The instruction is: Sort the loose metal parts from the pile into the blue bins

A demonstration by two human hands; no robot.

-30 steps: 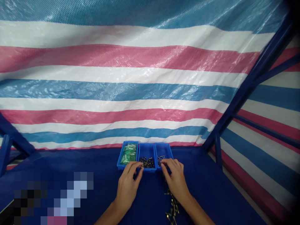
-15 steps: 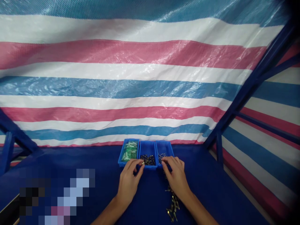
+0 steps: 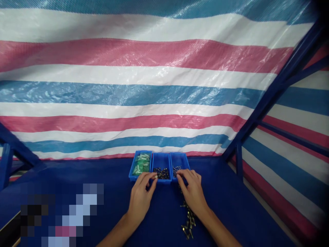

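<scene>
Three small blue bins stand side by side on the blue tabletop. The left bin [image 3: 140, 164] holds pale green parts, the middle bin [image 3: 161, 164] dark small parts, the right bin [image 3: 180, 163] thin metal pins. My left hand [image 3: 141, 197] rests at the front rim of the middle bin, thumb and forefinger pinched on a tiny brass-coloured part. My right hand [image 3: 191, 190] lies at the front of the right bin, fingers curled over its rim; what they hold is hidden.
A loose pile of small metal pieces [image 3: 188, 223] lies on the table under my right wrist. A striped tarp [image 3: 144, 89] hangs behind the bins. Dark blue frame bars [image 3: 269, 96] slope on the right, another on the left [image 3: 10, 151].
Both hands have stayed at the bins' front rims. My left fingers have closed into a pinch on a small brass part. The view has shifted slightly down.
</scene>
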